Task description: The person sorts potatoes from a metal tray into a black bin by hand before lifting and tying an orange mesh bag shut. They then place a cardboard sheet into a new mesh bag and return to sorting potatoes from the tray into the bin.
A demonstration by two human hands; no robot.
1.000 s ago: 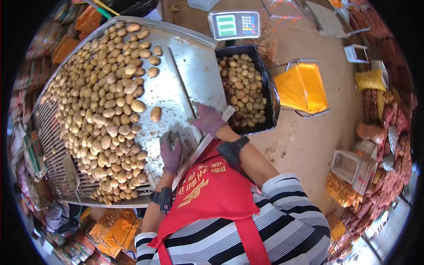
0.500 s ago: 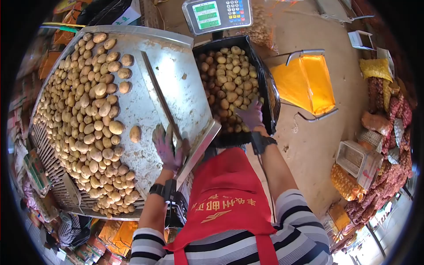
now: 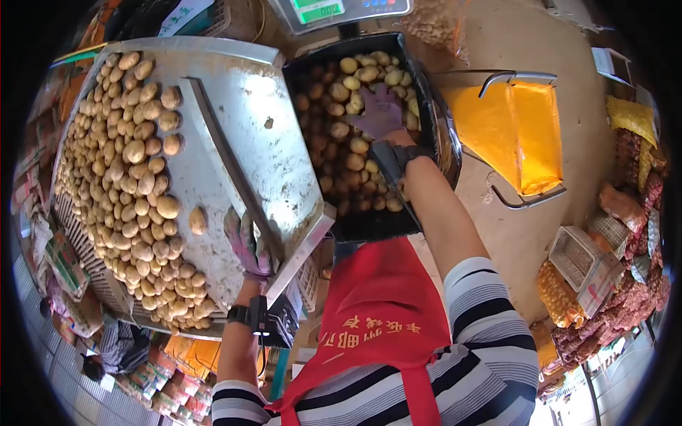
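My left hand (image 3: 247, 245), in a purple-grey glove, rests at the near edge of the metal sorting table (image 3: 277, 177). Its fingers are stretched out beside the lower end of a long dark bar (image 3: 224, 153). One single potato (image 3: 197, 221) lies just left of those fingers. Over in the black-lined bin (image 3: 380, 226), my right hand (image 3: 382, 112), gloved in purple, lies on the heap of potatoes (image 3: 357, 145) with fingers spread. Whether it touches one potato in particular is hard to see. No potato shows in its grip.
Many potatoes (image 3: 135, 192) cover the table's left side. A digital scale (image 3: 348, 11) stands beyond the bin. Right of it is an orange bag (image 3: 515, 135) on a metal frame. Crates (image 3: 575, 259) and red mesh sacks (image 3: 611, 305) line the far right. Another person (image 3: 117, 348) is at lower left.
My right hand has moved farther into the bin, forward and to the left across the potatoes. My left hand stays by the bar at the table edge. The view has shifted slightly.
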